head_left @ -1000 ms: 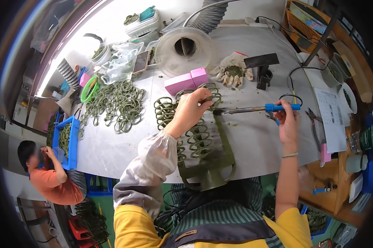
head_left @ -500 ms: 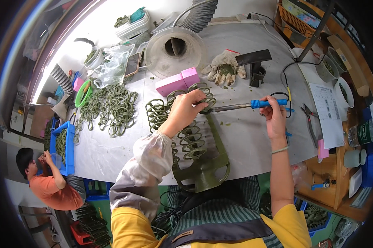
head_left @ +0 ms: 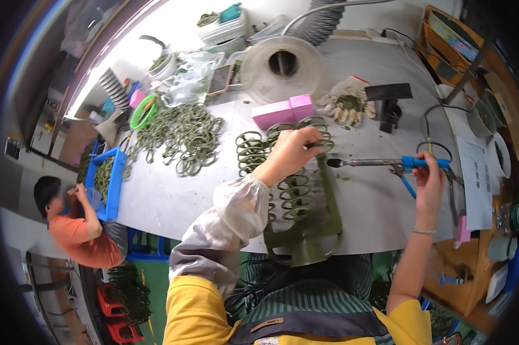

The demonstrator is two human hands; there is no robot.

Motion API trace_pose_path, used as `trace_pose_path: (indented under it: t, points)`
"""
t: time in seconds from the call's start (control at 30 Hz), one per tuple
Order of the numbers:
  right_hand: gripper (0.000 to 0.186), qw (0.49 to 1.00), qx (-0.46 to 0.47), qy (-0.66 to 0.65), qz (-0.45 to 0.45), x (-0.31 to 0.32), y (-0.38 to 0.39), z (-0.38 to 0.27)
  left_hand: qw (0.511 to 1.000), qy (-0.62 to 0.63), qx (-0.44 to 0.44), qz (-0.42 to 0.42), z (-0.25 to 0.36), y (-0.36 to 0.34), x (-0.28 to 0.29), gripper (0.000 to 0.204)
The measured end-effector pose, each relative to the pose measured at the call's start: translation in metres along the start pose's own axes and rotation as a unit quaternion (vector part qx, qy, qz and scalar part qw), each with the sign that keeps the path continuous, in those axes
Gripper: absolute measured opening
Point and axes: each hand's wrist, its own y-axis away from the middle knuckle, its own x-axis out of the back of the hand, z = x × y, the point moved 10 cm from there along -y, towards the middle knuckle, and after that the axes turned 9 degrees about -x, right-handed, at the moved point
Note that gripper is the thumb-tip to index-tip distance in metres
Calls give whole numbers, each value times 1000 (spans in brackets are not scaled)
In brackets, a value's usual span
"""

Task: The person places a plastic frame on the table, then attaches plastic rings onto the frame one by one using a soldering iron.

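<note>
My left hand reaches over a dark green moulded frame, its thumb and fingers pinched on a green ring at the far right of the rows. Stacked green rings stand in rows along the frame, partly hidden under my hand and sleeve. In my right hand is a soldering iron with a blue handle, gripped like a pen. Its dark, flattened tip points left, just right of the left thumb and apart from the rings.
Loose green rings are heaped left of the frame. Behind it stand pink blocks, a clear funnel hood, a soiled glove and a black stand. Blue-handled pliers lie under the iron. A co-worker sits far left.
The iron has drawn back toward me and slightly right, so its tip now shows clear of the rings. My left hand keeps its place over the frame. The whole view has shifted.
</note>
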Motion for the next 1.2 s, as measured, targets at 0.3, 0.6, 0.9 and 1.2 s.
trace_pose_path:
  t: [0.3, 0.6, 0.9, 1.2]
  points:
    - [24, 1000, -9, 2, -22, -11, 13, -8, 874, -432, 220, -40, -124, 139, 161, 13]
    - [23, 1000, -18, -1, -20, -14, 19, -10, 911, -280, 235, 192, -151, 223, 192, 10]
    - [22, 1000, 0, -14, -24, -9, 25, -16, 907, -355, 203, 104, -128, 219, 157, 14]
    - [21, 1000, 4, 7, -16, -6, 23, -16, 954, 45, 180, 235, -35, 130, 161, 18]
